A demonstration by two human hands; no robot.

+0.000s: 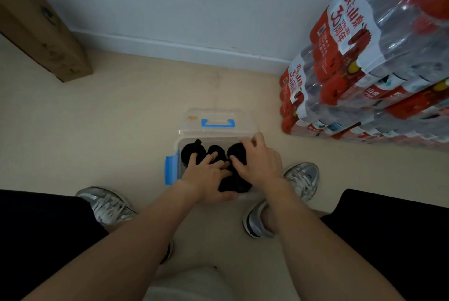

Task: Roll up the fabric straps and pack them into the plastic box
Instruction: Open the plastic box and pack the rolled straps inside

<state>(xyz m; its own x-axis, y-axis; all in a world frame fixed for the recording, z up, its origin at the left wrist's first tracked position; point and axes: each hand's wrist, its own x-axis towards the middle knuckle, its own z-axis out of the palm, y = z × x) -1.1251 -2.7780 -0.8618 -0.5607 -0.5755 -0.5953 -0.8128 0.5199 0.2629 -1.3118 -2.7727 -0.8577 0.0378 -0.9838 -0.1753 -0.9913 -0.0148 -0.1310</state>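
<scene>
A clear plastic box (178,147) with blue side clips stands on the floor between my feet. Several black rolled fabric straps (190,153) fill it. Both hands are inside the box. My left hand (209,174) lies spread over the middle rolls, fingers pressing down on them. My right hand (260,160) rests on the right-hand roll (237,151), fingers bent over its top. A further black roll (232,185) sits at the near edge, partly hidden under both hands.
The box's clear lid (216,118) with a blue handle lies just behind the box. A tall stack of shrink-wrapped water bottle packs (376,70) stands at the right. A cardboard carton (41,24) leans at the back left. My grey sneakers (107,203) flank the box.
</scene>
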